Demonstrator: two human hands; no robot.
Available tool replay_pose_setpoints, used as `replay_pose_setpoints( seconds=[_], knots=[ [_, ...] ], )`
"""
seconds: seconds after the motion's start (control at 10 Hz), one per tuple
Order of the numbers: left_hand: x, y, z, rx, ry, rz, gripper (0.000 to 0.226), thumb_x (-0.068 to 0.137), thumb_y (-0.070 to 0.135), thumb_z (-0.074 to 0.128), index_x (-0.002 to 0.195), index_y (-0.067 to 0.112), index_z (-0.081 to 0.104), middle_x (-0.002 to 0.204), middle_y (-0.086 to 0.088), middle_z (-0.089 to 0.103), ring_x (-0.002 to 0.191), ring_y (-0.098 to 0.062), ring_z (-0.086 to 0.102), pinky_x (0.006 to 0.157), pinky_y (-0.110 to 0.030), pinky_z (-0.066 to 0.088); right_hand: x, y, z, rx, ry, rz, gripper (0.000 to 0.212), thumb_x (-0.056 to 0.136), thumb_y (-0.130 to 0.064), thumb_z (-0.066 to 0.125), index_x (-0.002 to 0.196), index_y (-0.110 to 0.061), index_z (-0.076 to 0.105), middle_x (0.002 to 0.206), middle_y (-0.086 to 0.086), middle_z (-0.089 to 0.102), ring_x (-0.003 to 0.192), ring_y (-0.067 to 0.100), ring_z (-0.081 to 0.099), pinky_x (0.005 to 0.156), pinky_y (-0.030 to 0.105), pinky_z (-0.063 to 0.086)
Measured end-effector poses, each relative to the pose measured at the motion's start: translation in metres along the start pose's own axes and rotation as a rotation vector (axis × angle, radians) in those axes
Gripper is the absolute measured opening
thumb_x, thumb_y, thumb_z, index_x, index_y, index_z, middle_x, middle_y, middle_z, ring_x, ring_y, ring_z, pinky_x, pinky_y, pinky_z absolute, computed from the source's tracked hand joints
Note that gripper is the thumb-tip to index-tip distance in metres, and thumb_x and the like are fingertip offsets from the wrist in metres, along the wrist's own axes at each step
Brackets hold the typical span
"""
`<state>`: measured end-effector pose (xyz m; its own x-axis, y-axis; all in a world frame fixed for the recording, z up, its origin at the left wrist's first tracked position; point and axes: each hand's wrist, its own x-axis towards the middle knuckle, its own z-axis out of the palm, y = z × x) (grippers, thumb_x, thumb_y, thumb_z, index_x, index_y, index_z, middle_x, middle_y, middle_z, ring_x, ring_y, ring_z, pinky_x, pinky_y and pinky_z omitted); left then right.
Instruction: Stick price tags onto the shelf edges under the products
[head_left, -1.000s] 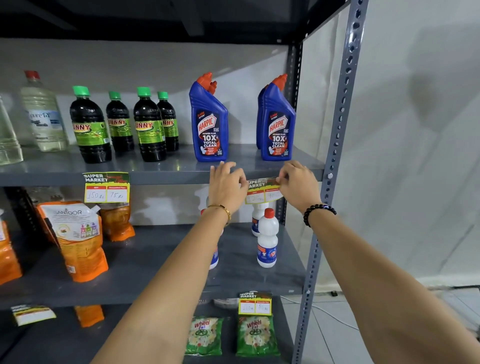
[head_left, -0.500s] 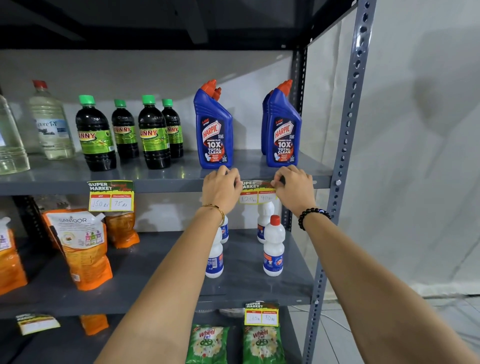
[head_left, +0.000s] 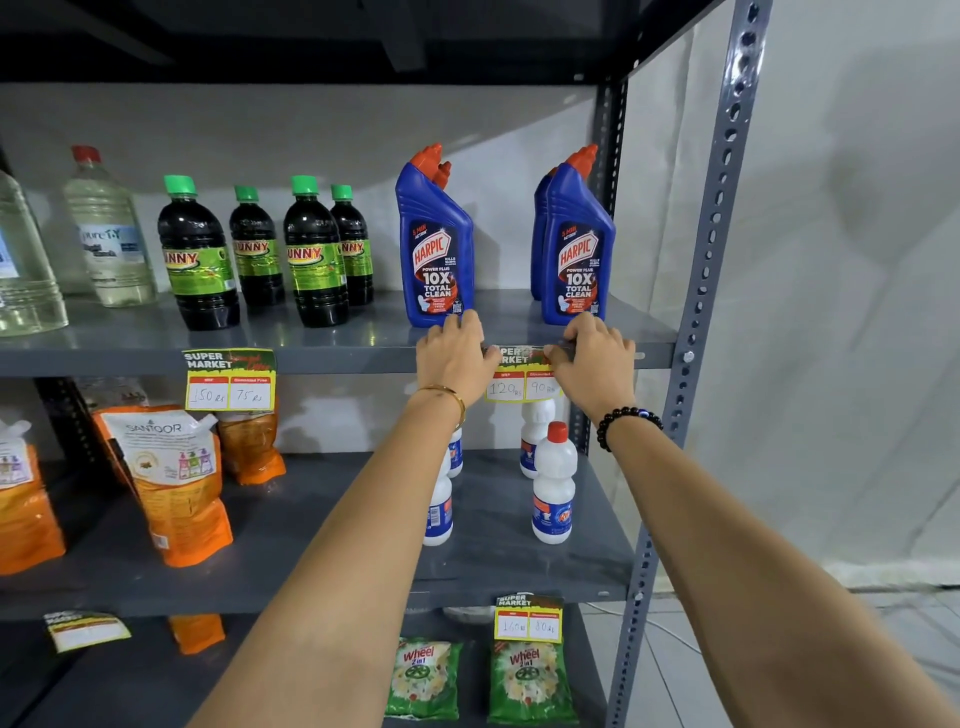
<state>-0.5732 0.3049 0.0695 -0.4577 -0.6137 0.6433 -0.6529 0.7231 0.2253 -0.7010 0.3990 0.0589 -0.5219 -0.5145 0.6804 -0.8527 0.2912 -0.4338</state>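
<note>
A yellow-and-green price tag (head_left: 521, 378) reading 120 and 90 lies against the front edge of the upper grey shelf (head_left: 332, 361), below two blue Harpic bottles (head_left: 435, 244). My left hand (head_left: 453, 358) presses the tag's left end, fingers curled over the shelf lip. My right hand (head_left: 592, 361) presses its right end in the same way. The tag's top corners are hidden under my fingers. Another tag (head_left: 229, 379) reading 150 and 75 hangs on the same edge under the dark green-capped bottles (head_left: 200, 257).
A third tag (head_left: 529, 619) hangs on the middle shelf edge above green Wheel packets (head_left: 531, 680). White bottles (head_left: 553, 488) and orange Santoor pouches (head_left: 174, 483) stand on the middle shelf. A loose tag (head_left: 85, 629) lies lower left. The perforated upright (head_left: 701, 291) runs right of my hands.
The tag went from tilted and below the lip to flat against the shelf edge. Both hands rose with it and now press its ends; the view shifted slightly closer.
</note>
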Motion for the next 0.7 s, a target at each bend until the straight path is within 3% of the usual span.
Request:
replay_pose_setpoints(
  seconds=[0.2,0.5,0.7],
  knots=[
    [0.001,0.004,0.007,0.061,0.004,-0.036,0.054,0.084,0.047,0.061,0.116,0.007,0.046,0.119,-0.016,0.057,0.11,-0.031,0.054,0.09,-0.042,0.05,0.001,-0.004,0.007,-0.004,0.04,0.035,0.05,0.079,-0.047,0.066,0.104,-0.008,0.047,0.112,0.012,0.062,0.105,0.031,0.055,0.095,0.045,0.041],
    [0.003,0.01,0.006,0.084,0.008,-0.043,0.048,0.087,0.041,0.059,0.117,0.007,0.043,0.123,-0.016,0.056,0.113,-0.033,0.053,0.087,-0.043,0.05,0.0,-0.009,0.01,-0.085,0.046,0.025,0.043,0.083,-0.042,0.062,0.106,-0.009,0.047,0.112,0.011,0.06,0.108,0.029,0.054,0.095,0.046,0.042],
    [0.005,0.006,-0.005,-0.05,-0.036,-0.045,0.055,0.088,0.046,0.056,0.121,0.005,0.041,0.125,-0.016,0.057,0.112,-0.032,0.056,0.087,-0.043,0.05,0.0,-0.013,0.003,-0.135,-0.033,-0.006,0.042,0.092,-0.041,0.047,0.116,-0.007,0.046,0.122,0.014,0.058,0.117,0.031,0.051,0.104,0.047,0.039]
  ],
)
